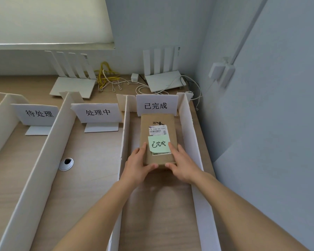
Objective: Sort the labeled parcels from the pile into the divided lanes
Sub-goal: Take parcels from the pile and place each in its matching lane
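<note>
A brown cardboard parcel (pixel 157 122) with a white shipping label and a green sticky note (pixel 159 144) lies in the rightmost lane, its far end against the lane's sign card 已完成 (pixel 156 105). My left hand (pixel 138 166) grips the parcel's near left corner, thumb along its near edge. My right hand (pixel 182 164) grips the near right corner the same way. The parcel's near underside is hidden by my fingers.
White foam-board dividers (pixel 124 134) form lanes on a wooden desk. Sign cards 处理中 (pixel 98 112) and 待处理 (pixel 39 113) stand in the lanes to the left. Two white routers (pixel 72 86) and cables sit behind. A cable grommet (pixel 67 163) is in the middle lane. A wall is on the right.
</note>
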Available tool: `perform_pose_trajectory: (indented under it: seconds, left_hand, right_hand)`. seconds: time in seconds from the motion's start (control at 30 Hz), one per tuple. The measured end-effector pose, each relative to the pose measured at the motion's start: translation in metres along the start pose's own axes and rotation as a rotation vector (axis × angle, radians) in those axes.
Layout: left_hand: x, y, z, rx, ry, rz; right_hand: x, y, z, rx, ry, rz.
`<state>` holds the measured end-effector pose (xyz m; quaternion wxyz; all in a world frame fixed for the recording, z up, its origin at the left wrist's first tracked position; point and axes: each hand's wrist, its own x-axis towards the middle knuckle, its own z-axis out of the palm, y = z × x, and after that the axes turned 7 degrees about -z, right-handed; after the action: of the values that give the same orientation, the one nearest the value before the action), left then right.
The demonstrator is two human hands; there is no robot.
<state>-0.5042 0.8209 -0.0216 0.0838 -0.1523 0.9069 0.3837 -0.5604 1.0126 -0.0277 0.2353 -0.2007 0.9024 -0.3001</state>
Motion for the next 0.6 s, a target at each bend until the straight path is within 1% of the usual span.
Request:
perform_pose_trajectory:
  seconds: [0.4, 0.53, 0.6]
  left_hand:
    - [-0.003, 0.001, 0.0, -0.021, -0.011, -0.017]
    - [-0.007, 0.005, -0.002, 0.007, -0.029, -0.049]
    - [-0.011, 0.01, -0.005, 0.018, -0.031, -0.043]
  right_hand:
    - [0.0, -0.004, 0.0, 0.001, -0.032, 0.045]
    - [-0.006, -0.016, -0.004, -0.061, -0.063, 0.089]
    - [-0.014, -0.026, -0.007, -0.079, -0.052, 0.103]
